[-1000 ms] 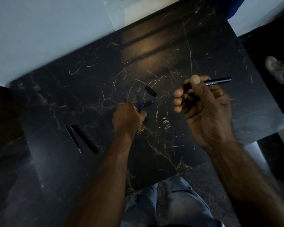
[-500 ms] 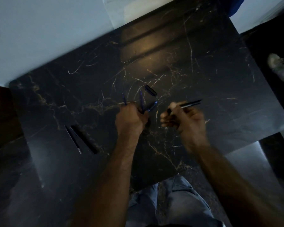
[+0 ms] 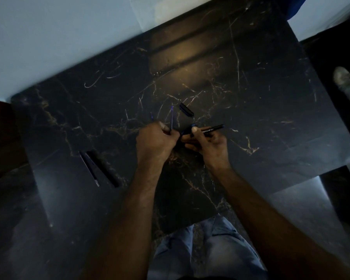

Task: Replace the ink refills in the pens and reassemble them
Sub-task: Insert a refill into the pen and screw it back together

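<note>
My left hand [image 3: 157,141] is closed around several thin blue refills [image 3: 171,118] whose ends stick up past the fist. My right hand [image 3: 207,143] grips a black pen barrel [image 3: 213,129] with white lettering, its end pointing right. The two hands touch over the middle of the black marble table [image 3: 251,98]. A short black pen cap [image 3: 186,109] lies on the table just beyond the hands. A blue pen part [image 3: 187,129] shows between the hands. Another black pen barrel [image 3: 103,168] and a thin refill [image 3: 89,168] lie side by side at the left.
A pale wall [image 3: 49,37] borders the table's far left edge. My jeans-clad knees [image 3: 206,249] are under the near edge. A white shoe [image 3: 347,83] sits on the dark floor at the right. The scene is dim.
My right hand brought the black pen barrel down and left from the raised position until it met my left hand. My left hand stayed over the refills.
</note>
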Motion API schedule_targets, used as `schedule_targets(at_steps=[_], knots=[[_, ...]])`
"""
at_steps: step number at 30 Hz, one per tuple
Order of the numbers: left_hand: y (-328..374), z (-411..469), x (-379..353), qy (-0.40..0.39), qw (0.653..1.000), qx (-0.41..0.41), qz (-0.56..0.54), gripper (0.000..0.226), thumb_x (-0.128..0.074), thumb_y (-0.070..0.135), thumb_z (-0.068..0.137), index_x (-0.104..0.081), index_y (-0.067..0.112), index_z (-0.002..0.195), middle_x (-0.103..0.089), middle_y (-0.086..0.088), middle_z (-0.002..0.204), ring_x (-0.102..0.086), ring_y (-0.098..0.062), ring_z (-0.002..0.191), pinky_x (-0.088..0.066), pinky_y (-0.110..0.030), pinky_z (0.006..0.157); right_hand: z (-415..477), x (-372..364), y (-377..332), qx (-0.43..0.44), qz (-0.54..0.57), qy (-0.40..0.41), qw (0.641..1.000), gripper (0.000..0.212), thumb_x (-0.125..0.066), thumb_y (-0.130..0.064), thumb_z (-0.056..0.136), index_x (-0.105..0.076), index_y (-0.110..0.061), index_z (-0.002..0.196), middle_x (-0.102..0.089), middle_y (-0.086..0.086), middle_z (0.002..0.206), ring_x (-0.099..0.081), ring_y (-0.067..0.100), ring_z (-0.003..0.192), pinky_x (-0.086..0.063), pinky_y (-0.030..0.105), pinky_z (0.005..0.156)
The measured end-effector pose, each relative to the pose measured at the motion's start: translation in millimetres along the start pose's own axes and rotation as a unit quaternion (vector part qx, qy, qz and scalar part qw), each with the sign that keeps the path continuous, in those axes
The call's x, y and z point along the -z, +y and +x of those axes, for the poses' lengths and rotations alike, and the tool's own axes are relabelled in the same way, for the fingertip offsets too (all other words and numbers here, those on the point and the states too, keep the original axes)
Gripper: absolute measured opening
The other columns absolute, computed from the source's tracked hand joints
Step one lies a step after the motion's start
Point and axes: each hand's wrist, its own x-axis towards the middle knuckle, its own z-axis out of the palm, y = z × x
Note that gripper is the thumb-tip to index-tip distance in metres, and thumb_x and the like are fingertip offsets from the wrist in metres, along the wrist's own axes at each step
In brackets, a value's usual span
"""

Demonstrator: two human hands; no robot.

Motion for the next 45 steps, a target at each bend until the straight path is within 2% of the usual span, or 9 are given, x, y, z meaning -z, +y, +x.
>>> schedule_targets(at_steps=[5,10,12,16,22,34,37,42,45], knots=[[-11,-12,12,0.007,0.970,0.013,-0.241,0.010,-0.079,0.024,0.094,-0.072,0.029,0.089,-0.076,0.009,0.070,-0.070,-0.005,0.051,-0.054,-0.020,0.044,-4,4,-3,-0.002,0.004,0.000,1.000,0.020,-0.062,-0.014,0.105,-0.069,0.005,0.107,-0.077,0.027,0.098,-0.077,0.040,0.093,-0.063,0.040,0.080],[3,-35,34,-0.033,0.858,0.029,-0.512,0.027,-0.070,0.012,0.103,-0.072,0.023,0.079,-0.072,0.004,0.070,-0.065,-0.010,0.052,-0.049,-0.023,0.041,-25,4,-33,-0.031,0.071,0.007,0.997,0.021,-0.067,-0.022,0.102,-0.070,-0.007,0.089,-0.066,0.008,0.068,-0.065,0.021,0.062,-0.055,0.035,0.058],[15,-46,42,-0.038,0.826,-0.001,-0.562,0.026,-0.072,0.017,0.098,-0.074,0.028,0.074,-0.073,0.002,0.072,-0.065,-0.011,0.051,-0.048,-0.023,0.040,-38,6,-53,-0.032,0.131,-0.025,0.991,0.019,-0.068,-0.022,0.101,-0.070,-0.011,0.086,-0.060,0.002,0.066,-0.059,0.015,0.059,-0.051,0.031,0.054],[42,-63,60,-0.035,0.790,-0.065,-0.608,0.012,-0.074,0.027,0.091,-0.077,0.026,0.080,-0.076,-0.001,0.076,-0.066,-0.012,0.050,-0.048,-0.023,0.039,-62,6,-92,0.014,0.185,-0.106,0.977,0.013,-0.062,-0.016,0.101,-0.071,-0.006,0.101,-0.067,0.006,0.078,-0.067,0.020,0.073,-0.055,0.031,0.061],[69,-77,67,-0.013,0.801,-0.122,-0.587,0.010,-0.073,0.028,0.090,-0.077,0.029,0.082,-0.078,-0.004,0.076,-0.066,-0.013,0.048,-0.048,-0.023,0.039,-76,0,-118,0.050,0.192,-0.147,0.969,0.018,-0.058,-0.013,0.100,-0.075,-0.007,0.102,-0.072,0.010,0.083,-0.071,0.023,0.078,-0.059,0.030,0.066],[70,-81,75,-0.020,0.796,-0.147,-0.587,0.011,-0.072,0.026,0.094,-0.077,0.031,0.086,-0.079,-0.005,0.080,-0.067,-0.013,0.049,-0.049,-0.024,0.041,-85,-3,-120,0.066,0.207,-0.127,0.968,0.016,-0.059,-0.011,0.100,-0.073,-0.004,0.103,-0.073,0.011,0.083,-0.072,0.022,0.076,-0.059,0.028,0.065],[70,-82,71,-0.025,0.808,-0.172,-0.563,0.016,-0.070,0.021,0.099,-0.077,0.031,0.089,-0.080,-0.005,0.082,-0.069,-0.014,0.052,-0.051,-0.025,0.042,-84,-7,-120,0.073,0.199,-0.126,0.969,0.016,-0.059,-0.010,0.101,-0.073,-0.003,0.103,-0.073,0.011,0.083,-0.072,0.021,0.075,-0.059,0.028,0.064],[66,-76,72,-0.049,0.862,-0.225,-0.452,0.005,-0.072,0.015,0.104,-0.075,0.020,0.105,-0.079,0.000,0.087,-0.075,-0.012,0.069,-0.055,-0.024,0.048,-78,-9,-124,0.086,0.187,-0.114,0.972,0.010,-0.061,-0.010,0.100,-0.070,-0.009,0.096,-0.072,0.009,0.081,-0.069,0.021,0.074,-0.058,0.031,0.064],[70,-69,79,-0.086,0.861,-0.227,-0.448,0.015,-0.065,0.022,0.109,-0.076,0.014,0.117,-0.080,-0.003,0.090,-0.076,-0.016,0.072,-0.057,-0.028,0.050,-72,-8,-128,0.091,0.181,-0.114,0.973,0.009,-0.061,-0.011,0.100,-0.069,-0.012,0.095,-0.071,0.008,0.080,-0.069,0.020,0.073,-0.057,0.031,0.063]])
